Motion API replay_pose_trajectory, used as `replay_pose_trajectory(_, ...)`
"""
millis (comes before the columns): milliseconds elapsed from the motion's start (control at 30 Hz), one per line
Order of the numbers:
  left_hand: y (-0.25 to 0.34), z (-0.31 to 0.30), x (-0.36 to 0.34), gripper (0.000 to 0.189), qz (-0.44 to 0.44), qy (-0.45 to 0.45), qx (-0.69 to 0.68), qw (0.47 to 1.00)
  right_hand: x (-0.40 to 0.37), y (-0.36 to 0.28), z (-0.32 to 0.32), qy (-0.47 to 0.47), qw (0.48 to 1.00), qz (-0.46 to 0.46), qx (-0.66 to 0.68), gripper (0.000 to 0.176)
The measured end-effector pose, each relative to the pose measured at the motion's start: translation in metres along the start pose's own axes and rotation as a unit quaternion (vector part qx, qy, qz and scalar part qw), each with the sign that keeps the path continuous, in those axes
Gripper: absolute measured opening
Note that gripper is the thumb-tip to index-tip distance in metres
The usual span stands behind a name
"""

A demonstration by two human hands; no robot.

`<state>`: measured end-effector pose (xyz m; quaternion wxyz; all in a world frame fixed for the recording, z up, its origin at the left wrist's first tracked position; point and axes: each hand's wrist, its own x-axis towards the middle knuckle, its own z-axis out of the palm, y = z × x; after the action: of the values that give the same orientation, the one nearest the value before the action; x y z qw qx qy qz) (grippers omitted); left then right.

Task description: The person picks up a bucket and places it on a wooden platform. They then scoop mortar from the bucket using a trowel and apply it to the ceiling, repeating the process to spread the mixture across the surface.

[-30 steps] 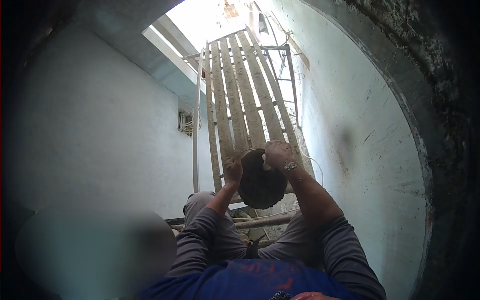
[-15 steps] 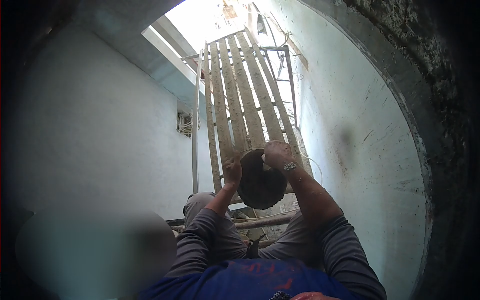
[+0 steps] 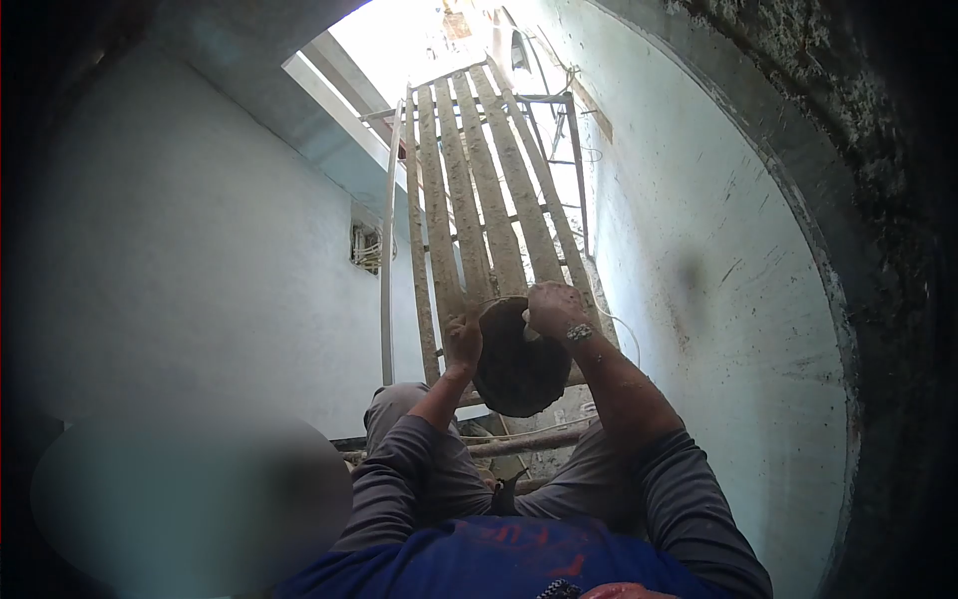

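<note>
A dark round bucket (image 3: pixel 521 374) stands between my hands at the near end of the slatted platform (image 3: pixel 486 190). My left hand (image 3: pixel 463 342) is wrapped on the bucket's left rim. At the bucket's upper right, my right hand (image 3: pixel 555 308) is closed around a small pale tool (image 3: pixel 530 327), only part of which shows over the opening. The inside of the bucket is dark, and its contents cannot be made out.
A pale wall (image 3: pixel 728 290) rises close on the right. On the left wall (image 3: pixel 230 250) a recess with cables (image 3: pixel 366 245) shows. A metal upright (image 3: pixel 388 270) runs beside the platform. Below my knees lies a horizontal pole (image 3: pixel 534 442).
The view has shifted very slightly against the platform and walls. Both hands keep their places at the bucket.
</note>
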<state>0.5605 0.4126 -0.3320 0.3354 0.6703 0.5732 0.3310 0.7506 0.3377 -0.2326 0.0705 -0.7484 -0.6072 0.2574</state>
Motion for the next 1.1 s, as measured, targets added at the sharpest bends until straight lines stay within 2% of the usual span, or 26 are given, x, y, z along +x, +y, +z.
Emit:
replay_pose_trajectory(100, 0.012, -0.005, -0.003, 0.060, -0.067, -0.039, 0.006, 0.997, -0.003, 0.001, 0.001, 0.007, 1.000, 0.007, -0.003, 0.029)
replay_pose_trajectory(200, 0.009, -0.006, 0.001, 0.058, -0.078, -0.061, 0.019, 0.995, -0.006, -0.003, -0.004, -0.066, 0.997, 0.002, -0.052, 0.033)
replay_pose_trajectory(300, 0.002, -0.001, 0.004, 0.054, -0.081, -0.056, 0.003, 0.995, -0.014, -0.005, -0.006, -0.096, 0.991, -0.014, -0.089, 0.034)
replay_pose_trajectory(400, -0.003, 0.007, 0.004, 0.046, -0.121, -0.038, 0.008, 0.992, -0.007, 0.002, 0.015, -0.126, 0.986, -0.004, -0.108, 0.035)
replay_pose_trajectory(467, -0.060, 0.036, 0.018, 0.047, 0.053, 0.052, 0.003, 0.997, -0.008, 0.004, 0.023, -0.111, 0.986, -0.013, -0.122, 0.040)
replay_pose_trajectory(533, -0.042, 0.033, 0.015, 0.051, 0.139, 0.081, 0.015, 0.987, -0.013, 0.004, 0.022, -0.095, 0.987, -0.019, -0.128, 0.044)
replay_pose_trajectory(633, -0.003, 0.020, 0.004, 0.051, 0.112, 0.038, 0.012, 0.993, -0.021, 0.002, 0.018, -0.081, 0.988, -0.019, -0.133, 0.045)
replay_pose_trajectory(800, 0.029, 0.013, -0.006, 0.052, 0.049, -0.037, -0.083, 0.995, -0.036, -0.001, 0.003, -0.067, 0.990, -0.009, -0.120, 0.044)
replay_pose_trajectory(900, 0.039, 0.005, 0.004, 0.045, 0.030, -0.086, -0.024, 0.996, -0.045, 0.005, -0.003, 0.000, 0.993, 0.004, -0.118, 0.041)
replay_pose_trajectory(967, 0.040, 0.009, 0.008, 0.050, 0.118, -0.030, -0.054, 0.991, -0.051, 0.009, -0.008, 0.014, 0.993, 0.012, -0.120, 0.040)
replay_pose_trajectory(1033, 0.042, 0.017, 0.016, 0.056, 0.059, -0.014, -0.097, 0.993, -0.052, 0.015, -0.005, 0.034, 0.993, 0.011, -0.115, 0.038)
replay_pose_trajectory(1100, 0.038, 0.018, 0.016, 0.034, 0.126, -0.015, -0.043, 0.991, -0.043, 0.035, 0.024, 0.065, 0.992, 0.015, -0.104, 0.036)
